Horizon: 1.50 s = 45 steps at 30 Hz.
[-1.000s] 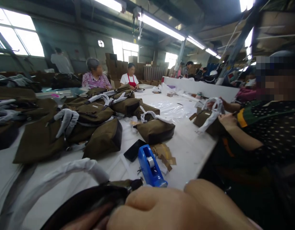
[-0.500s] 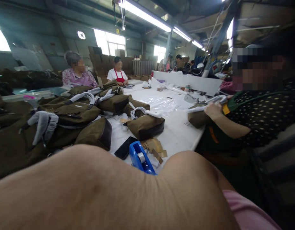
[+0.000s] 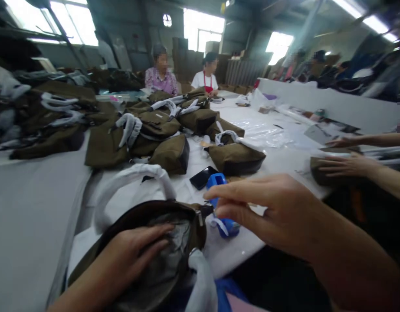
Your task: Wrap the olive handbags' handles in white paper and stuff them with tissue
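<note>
An olive bag (image 3: 154, 277) with its top open lies on the table's near edge, its handles wrapped in white. My left hand (image 3: 135, 251) reaches into the opening, fingers stretched over crumpled grey lining or paper. Above the bag's right end, near its zipper pull (image 3: 200, 217), is my right hand (image 3: 261, 203), its thumb and index finger held close together. Whether anything thin is between them is too small to tell. Just behind those fingers stands a blue tape dispenser (image 3: 227, 227), partly covered by the hand. A black phone (image 3: 202, 177) lies beyond it.
Olive bags with white-wrapped handles (image 3: 169, 154) are piled across the table, with another bag (image 3: 237, 158) behind the phone. At the right, a person's hands (image 3: 352, 164) rest on a bag. Two people (image 3: 161, 78) are at the far side. Clear plastic (image 3: 265, 132) lies mid-table.
The view has swung left and down. An arm that filled the foreground is gone from there; both my hands and the open bag now show. The person at the right has hands flatter on their bag.
</note>
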{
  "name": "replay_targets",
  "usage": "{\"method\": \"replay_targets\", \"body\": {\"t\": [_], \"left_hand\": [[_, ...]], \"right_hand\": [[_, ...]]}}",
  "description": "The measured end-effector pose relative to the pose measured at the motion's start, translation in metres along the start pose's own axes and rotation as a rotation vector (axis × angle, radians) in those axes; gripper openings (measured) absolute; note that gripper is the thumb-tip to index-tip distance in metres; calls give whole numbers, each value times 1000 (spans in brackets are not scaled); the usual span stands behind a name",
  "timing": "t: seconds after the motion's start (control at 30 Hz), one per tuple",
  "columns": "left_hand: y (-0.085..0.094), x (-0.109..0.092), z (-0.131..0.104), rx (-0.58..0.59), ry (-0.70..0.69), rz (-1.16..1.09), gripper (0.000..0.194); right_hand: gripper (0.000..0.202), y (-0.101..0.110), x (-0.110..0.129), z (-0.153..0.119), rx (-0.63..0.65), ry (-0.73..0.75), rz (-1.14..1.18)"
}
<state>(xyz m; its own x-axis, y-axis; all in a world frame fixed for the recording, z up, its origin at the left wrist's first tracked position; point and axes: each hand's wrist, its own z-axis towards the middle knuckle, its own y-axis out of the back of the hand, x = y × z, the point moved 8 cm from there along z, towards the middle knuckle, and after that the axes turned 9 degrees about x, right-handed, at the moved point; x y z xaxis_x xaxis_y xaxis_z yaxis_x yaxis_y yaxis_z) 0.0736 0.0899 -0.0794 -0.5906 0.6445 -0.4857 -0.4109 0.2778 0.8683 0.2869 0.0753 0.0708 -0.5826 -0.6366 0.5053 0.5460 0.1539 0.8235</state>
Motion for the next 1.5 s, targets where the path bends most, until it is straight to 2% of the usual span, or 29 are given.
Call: {"method": "replay_targets", "body": {"t": [0.1,0.2,0.3,0.37,0.43,0.53,0.6,0.7,0.8,0.87,0.97,1.03,1.13,1.27,1.4,1.5], "left_hand": [[14,0,-20,23,59,54,32],[44,-8,-41,-85,118,125,33],[62,-16,-61,-169,149,102,28],[64,-20,-71,-160,155,28,25],[60,-22,-78,-109,169,-55,26],[51,-25,-86,-7,193,-138,28],[45,-26,-90,43,197,-163,28],[38,-26,-90,37,181,-175,31],[33,-27,-76,-6,139,-160,29],[30,-28,-58,-7,101,-152,26],[29,-35,-19,6,7,-134,25],[26,-44,8,19,-83,-85,26],[10,-64,44,112,-229,96,31],[-21,-79,75,246,-300,485,40],[-39,-84,89,299,-351,731,23],[-43,-86,91,248,-424,811,14]], "right_hand": [[25,-40,-25,-13,97,11,64],[29,-73,-36,-26,132,45,202],[43,-93,-36,-34,163,112,295],[54,-101,-34,-37,204,160,306],[55,-109,-32,-38,247,184,294],[44,-121,-26,-37,299,187,289],[37,-127,-21,-35,286,195,300],[27,-131,-19,-33,224,192,293],[33,-131,-28,-35,155,158,265],[36,-121,-42,-36,-10,85,201],[30,-106,-75,-41,-307,-156,54],[31,-113,-97,-41,-332,-333,79],[33,-138,-120,-36,-226,-455,335],[39,-163,-135,-33,-249,-494,855],[48,-178,-133,-31,-262,-461,1308],[48,-185,-131,-32,-236,-483,1504]]}}
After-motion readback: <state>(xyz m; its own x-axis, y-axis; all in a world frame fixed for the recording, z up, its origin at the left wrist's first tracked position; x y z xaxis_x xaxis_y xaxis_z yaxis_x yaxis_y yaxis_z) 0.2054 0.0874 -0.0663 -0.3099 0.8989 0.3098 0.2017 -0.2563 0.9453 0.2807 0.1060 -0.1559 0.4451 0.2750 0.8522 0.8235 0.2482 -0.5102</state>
